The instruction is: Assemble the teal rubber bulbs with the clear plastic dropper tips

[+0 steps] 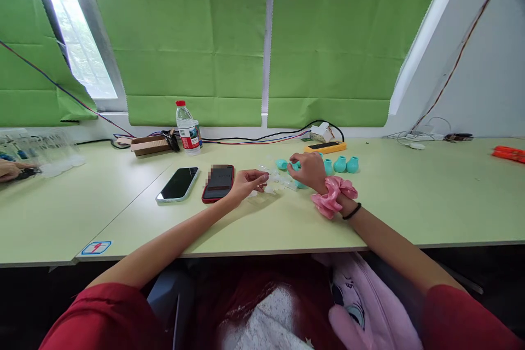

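My left hand (248, 183) is closed in a pinch over the table, with a small clear plastic piece at its fingertips; its exact shape is too small to tell. Loose clear plastic pieces (289, 181) lie beside those fingers. To the right, my right hand (308, 170) curls its thumb and fingers around a teal vase-shaped piece, partly hidden by the hand. Several similar teal pieces (340, 164) stand just right of that hand, and another teal piece (281, 164) lies to its left. A pink scrunchie (334, 197) and a black band circle my right wrist.
A white-edged phone (178, 185) and a red-cased phone (219, 183) lie left of my left hand. Behind are a water bottle (188, 130), a cardboard box (151, 145), cables and a yellow device (325, 147). At far left, another person's hand (11, 170) is near clear bags.
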A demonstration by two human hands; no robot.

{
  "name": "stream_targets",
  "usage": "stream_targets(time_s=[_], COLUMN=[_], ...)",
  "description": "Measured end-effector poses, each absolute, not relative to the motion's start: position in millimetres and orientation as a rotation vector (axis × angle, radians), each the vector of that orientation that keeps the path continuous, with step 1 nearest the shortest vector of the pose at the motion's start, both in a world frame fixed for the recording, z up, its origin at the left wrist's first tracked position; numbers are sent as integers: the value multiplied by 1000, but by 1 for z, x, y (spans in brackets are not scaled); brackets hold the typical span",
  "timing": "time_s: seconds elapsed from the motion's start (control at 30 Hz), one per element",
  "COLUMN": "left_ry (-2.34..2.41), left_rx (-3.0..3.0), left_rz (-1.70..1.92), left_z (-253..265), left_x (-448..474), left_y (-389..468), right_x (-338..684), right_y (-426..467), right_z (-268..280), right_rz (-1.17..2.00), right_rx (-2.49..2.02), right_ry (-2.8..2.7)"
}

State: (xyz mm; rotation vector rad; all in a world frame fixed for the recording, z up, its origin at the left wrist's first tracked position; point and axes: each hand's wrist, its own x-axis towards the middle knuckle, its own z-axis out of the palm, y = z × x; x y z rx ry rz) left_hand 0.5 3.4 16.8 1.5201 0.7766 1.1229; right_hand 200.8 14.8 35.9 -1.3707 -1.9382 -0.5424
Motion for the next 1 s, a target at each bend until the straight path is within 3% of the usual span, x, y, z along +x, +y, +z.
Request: stream_targets(time_s=[0.13, 0.37, 0.57, 0.77, 1.0], left_ry=[758, 727, 737, 745, 734], left_rx=[1540, 1569, 1529, 1544, 1597], left_rz=[1098, 1048, 1087, 1110, 1035], left_z=[17, 15, 18, 17, 16], left_x=[2, 1, 2, 1, 1], left_y=[2, 2, 1, 3, 2], right_x=[213, 215, 205, 185, 185], right_y=[23, 27, 17, 5, 7], right_z=[36, 28, 37, 29, 22], right_rz=[-654, -395, -413, -41, 14], right_rx=[-1715, -1829, -1540, -1027, -992], right_ry=[-1915, -2051, -1835, -2061, -2177])
